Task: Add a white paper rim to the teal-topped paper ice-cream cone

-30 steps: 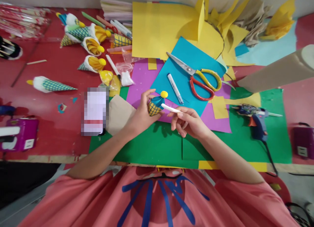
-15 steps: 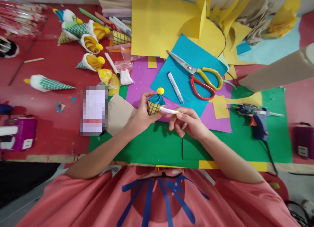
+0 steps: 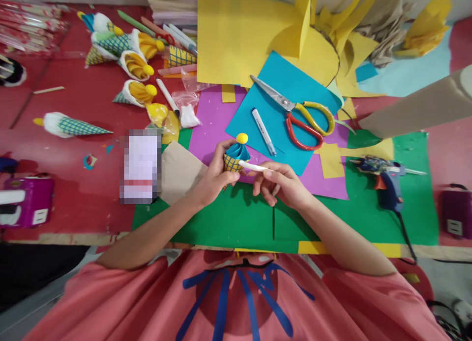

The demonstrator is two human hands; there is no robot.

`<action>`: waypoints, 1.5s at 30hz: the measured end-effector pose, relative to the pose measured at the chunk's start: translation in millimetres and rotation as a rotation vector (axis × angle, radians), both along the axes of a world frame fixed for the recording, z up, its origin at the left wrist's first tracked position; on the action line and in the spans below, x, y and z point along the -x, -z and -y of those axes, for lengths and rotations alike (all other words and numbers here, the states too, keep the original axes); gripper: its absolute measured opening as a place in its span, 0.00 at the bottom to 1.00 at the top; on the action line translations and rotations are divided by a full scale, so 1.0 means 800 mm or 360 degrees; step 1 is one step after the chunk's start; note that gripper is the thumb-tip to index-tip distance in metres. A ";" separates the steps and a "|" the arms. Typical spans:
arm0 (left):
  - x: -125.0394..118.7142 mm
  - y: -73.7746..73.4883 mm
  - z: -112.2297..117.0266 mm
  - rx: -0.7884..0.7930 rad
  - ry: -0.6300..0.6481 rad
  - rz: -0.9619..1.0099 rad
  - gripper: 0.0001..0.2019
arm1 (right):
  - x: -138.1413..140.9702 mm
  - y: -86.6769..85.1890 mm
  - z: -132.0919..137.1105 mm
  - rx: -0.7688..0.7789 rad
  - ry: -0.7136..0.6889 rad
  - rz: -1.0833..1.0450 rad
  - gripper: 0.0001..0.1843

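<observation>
While the small paper cone point(image 3: 233, 160) is pinched at frame centre in the left hand point(image 3: 213, 177), the white pen point(image 3: 254, 167), clamped in the right hand's point(image 3: 282, 183) fingers, is best kept steady and lightly pressed.

red table point(image 3: 84, 100) — green sheet point(image 3: 332, 218) | paper cones point(image 3: 121, 46) | glue gun point(image 3: 383, 176)
</observation>
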State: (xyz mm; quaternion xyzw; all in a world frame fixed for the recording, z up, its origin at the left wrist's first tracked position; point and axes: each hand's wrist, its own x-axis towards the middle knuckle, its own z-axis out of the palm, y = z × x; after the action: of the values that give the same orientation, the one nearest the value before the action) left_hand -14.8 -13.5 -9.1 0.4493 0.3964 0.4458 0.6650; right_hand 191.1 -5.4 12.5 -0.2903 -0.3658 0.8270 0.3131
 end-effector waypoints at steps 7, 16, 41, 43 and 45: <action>-0.002 -0.005 0.002 0.0040 0.0015 -0.0079 0.27 | 0.000 0.003 0.001 0.0001 -0.0022 -0.0005 0.17; -0.009 -0.012 -0.001 0.0095 -0.0012 -0.0051 0.28 | -0.002 0.001 0.001 -0.0079 -0.0061 0.0122 0.21; -0.012 -0.029 -0.015 0.0694 0.0163 0.0348 0.27 | 0.007 -0.008 0.008 -0.0164 0.0175 0.0369 0.20; -0.011 -0.030 -0.015 0.0720 0.0204 0.0388 0.28 | 0.008 -0.006 0.008 -0.0180 0.0193 0.0353 0.19; -0.011 -0.029 -0.014 0.0732 0.0215 0.0421 0.28 | 0.009 -0.006 0.008 -0.0201 0.0220 0.0330 0.18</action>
State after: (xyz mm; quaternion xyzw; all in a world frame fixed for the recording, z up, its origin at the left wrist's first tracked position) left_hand -6.2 -2.1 14.0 0.2497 0.3660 0.3535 0.8239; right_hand 184.3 -12.0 17.0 -0.3784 -0.4267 0.7444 0.3474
